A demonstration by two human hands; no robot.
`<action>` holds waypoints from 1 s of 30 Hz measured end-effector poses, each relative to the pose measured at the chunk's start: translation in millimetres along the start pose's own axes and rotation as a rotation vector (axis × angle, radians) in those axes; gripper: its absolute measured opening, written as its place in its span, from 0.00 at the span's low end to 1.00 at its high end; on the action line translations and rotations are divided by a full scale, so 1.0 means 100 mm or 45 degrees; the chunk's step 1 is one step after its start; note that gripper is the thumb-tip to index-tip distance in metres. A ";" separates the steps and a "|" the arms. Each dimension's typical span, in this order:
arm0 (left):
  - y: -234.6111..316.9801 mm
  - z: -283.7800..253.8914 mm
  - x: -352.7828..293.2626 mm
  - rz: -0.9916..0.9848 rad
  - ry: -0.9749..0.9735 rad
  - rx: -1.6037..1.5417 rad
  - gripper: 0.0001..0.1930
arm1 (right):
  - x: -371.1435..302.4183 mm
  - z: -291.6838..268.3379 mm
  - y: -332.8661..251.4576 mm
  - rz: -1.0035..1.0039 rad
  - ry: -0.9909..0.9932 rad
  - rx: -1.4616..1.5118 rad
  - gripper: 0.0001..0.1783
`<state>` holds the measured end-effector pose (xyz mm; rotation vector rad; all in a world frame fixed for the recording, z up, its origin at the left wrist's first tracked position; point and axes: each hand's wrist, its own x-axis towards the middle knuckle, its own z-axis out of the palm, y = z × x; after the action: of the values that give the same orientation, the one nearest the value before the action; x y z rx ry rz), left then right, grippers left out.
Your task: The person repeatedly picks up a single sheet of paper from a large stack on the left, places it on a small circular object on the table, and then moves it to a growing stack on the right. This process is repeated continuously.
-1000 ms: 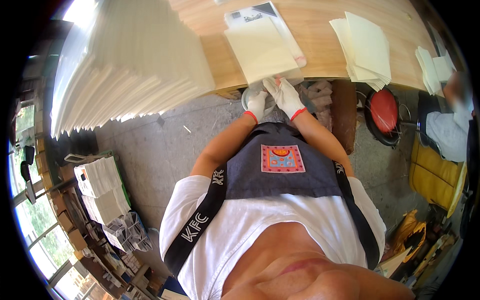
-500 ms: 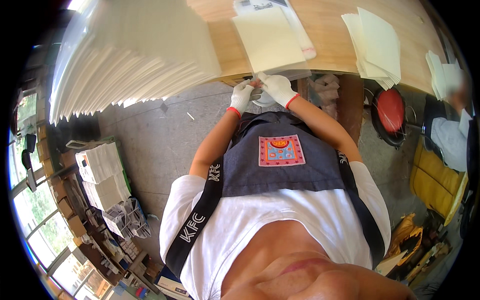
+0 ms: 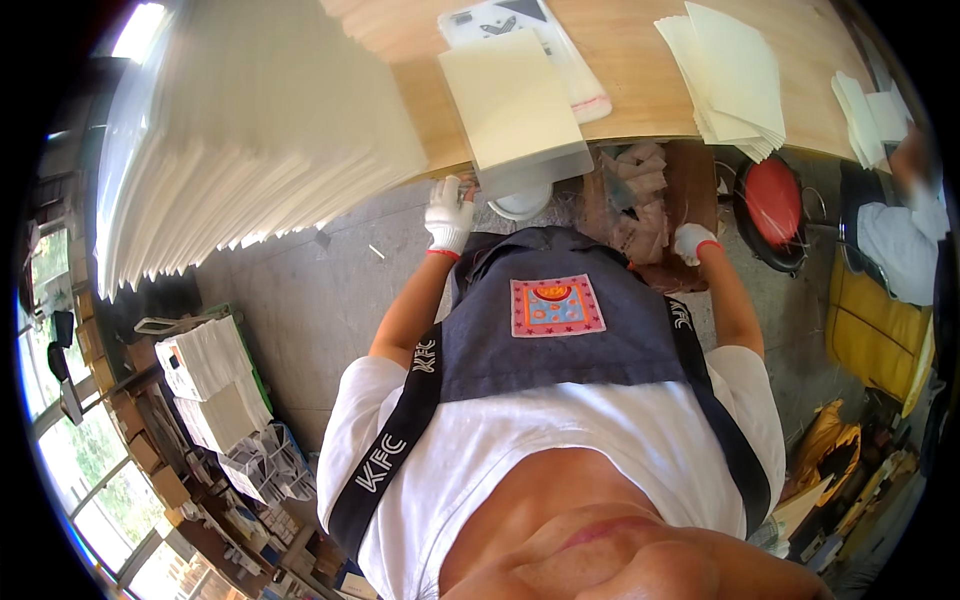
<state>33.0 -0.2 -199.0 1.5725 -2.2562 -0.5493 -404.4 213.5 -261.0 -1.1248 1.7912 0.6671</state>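
My left hand (image 3: 449,217), in a white glove with bare fingertips, is at the table's front edge. Its fingers are stretched out and slightly apart, close to the left corner of a clear plastic sleeve (image 3: 562,165). On that sleeve lies a cream sheet or stack of sheets (image 3: 517,95), jutting over the edge. Beneath, a pack of clear printed bags (image 3: 585,80) shows. My right hand (image 3: 692,243), gloved too, hangs low beside a brown box (image 3: 690,185) with crumpled scraps (image 3: 640,195). Its fingers look curled; anything inside them is hidden.
A tall stack of plastic-sleeved sheets (image 3: 260,120) overhangs the wooden table (image 3: 630,60) at left. Fanned cream sheets (image 3: 725,80) lie at right. A white bucket (image 3: 522,203) stands under the edge, a red stool (image 3: 773,208) further right. Another person's hand (image 3: 910,160) is at far right.
My hands have parted. The right swung right and down to the scrap box; the left shifted slightly left along the table edge. The view has moved a little.
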 end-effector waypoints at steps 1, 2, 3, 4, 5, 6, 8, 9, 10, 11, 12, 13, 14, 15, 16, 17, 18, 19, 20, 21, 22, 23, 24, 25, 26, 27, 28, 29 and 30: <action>0.08 -0.09 0.03 0.198 0.131 0.082 0.14 | -0.06 -0.04 -0.14 -0.205 0.435 0.098 0.12; 0.16 -0.13 0.06 0.391 0.262 0.159 0.16 | -0.18 -0.15 -0.42 -0.407 0.868 0.193 0.12; 0.21 -0.13 0.07 0.589 0.390 0.230 0.17 | -0.25 -0.29 -0.67 -0.372 1.034 0.234 0.14; 0.14 -0.06 0.12 0.644 0.321 0.233 0.17 | -0.57 -0.58 -1.12 -0.379 1.177 0.265 0.19; 0.15 -0.02 0.17 0.701 0.330 0.205 0.14 | -0.57 -0.77 -1.35 -0.490 1.239 0.153 0.22; 0.17 0.01 0.22 0.759 0.338 0.178 0.12 | -0.56 -0.91 -1.55 -0.710 1.422 0.077 0.23; 0.19 0.02 0.26 0.790 0.330 0.097 0.06 | -0.51 -1.05 -1.84 -0.949 1.608 -0.046 0.26; 0.20 0.00 0.26 0.765 0.322 0.046 0.04 | -0.47 -1.09 -1.93 -0.968 1.623 -0.088 0.26; 0.22 -0.03 0.26 0.739 0.314 -0.005 0.05 | -0.44 -1.10 -1.97 -1.066 1.648 -0.034 0.18; 0.17 0.01 0.25 0.629 0.326 -0.066 0.06 | -0.32 -1.09 -1.99 -1.029 1.535 0.126 0.15; 0.08 0.08 0.21 0.518 0.337 -0.128 0.07 | -0.20 -1.06 -2.03 -0.992 1.415 0.283 0.13; -0.01 0.15 0.20 0.408 0.346 -0.190 0.08 | -0.08 -1.06 -2.03 -0.952 1.293 0.437 0.10; -0.05 0.21 0.17 0.218 0.299 -0.245 0.10 | -0.21 -1.06 -2.17 -0.977 1.417 0.672 0.10; -0.05 0.27 0.16 -0.016 0.293 -0.511 0.10 | -0.24 -1.03 -2.25 -0.848 1.388 0.800 0.11; -0.04 0.33 0.16 -0.252 0.282 -0.775 0.09 | -0.24 -1.00 -2.32 -0.715 1.355 0.926 0.11; 0.01 0.36 0.16 -0.491 0.269 -1.036 0.09 | -0.23 -0.98 -2.34 -0.582 1.318 1.048 0.12; 0.13 0.28 0.15 -0.544 0.325 -1.054 0.08 | -0.18 -0.98 -2.33 -0.440 1.386 0.942 0.16; 0.08 0.38 0.14 -0.632 0.370 -1.276 0.08 | -0.13 -0.97 -2.25 -0.410 1.390 0.932 0.17; -0.05 0.50 0.09 -0.726 0.434 -1.495 0.08 | -0.09 -0.97 -2.17 -0.400 1.387 0.917 0.18; -0.07 0.51 0.13 -0.803 0.494 -1.719 0.08 | -0.16 -1.06 -2.15 -0.386 1.397 0.904 0.20; -0.09 0.50 0.15 -0.779 0.353 -1.613 0.07 | -0.28 -1.09 -2.08 -0.384 1.126 1.030 0.25; 0.04 0.36 0.16 -0.753 0.198 -1.498 0.07 | -0.24 -1.08 -2.00 -0.408 0.940 1.106 0.28; 0.18 0.19 0.21 -0.723 0.064 -1.381 0.07 | -0.27 -1.09 -2.00 -0.413 0.746 1.232 0.29; 0.32 0.02 0.27 -0.599 0.035 -1.346 0.07 | -0.33 -1.08 -2.01 -0.420 0.545 1.342 0.29; 0.49 -0.18 0.35 -0.475 0.014 -1.308 0.07 | -0.33 -1.08 -2.03 -0.500 0.340 1.666 0.28; 0.67 -0.40 0.43 -0.352 -0.001 -1.265 0.08 | -0.29 -1.06 -2.06 -0.580 0.110 1.974 0.27; 0.91 -0.64 0.48 -0.268 0.053 -1.151 0.09 | -0.21 -1.05 -2.08 -0.685 0.044 2.120 0.24; 1.07 -0.88 0.50 -0.128 0.061 -0.983 0.09 | -0.17 -1.03 -2.09 -0.831 -0.081 2.258 0.20; 1.17 -1.11 0.48 -0.010 0.087 -0.807 0.10 | -0.38 -1.08 -2.21 -0.851 0.030 2.320 0.15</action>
<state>-24.6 -21.6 -42.1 1.2446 -1.7688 -1.0647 -242.2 45.4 -174.7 -0.2685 1.1084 -1.2140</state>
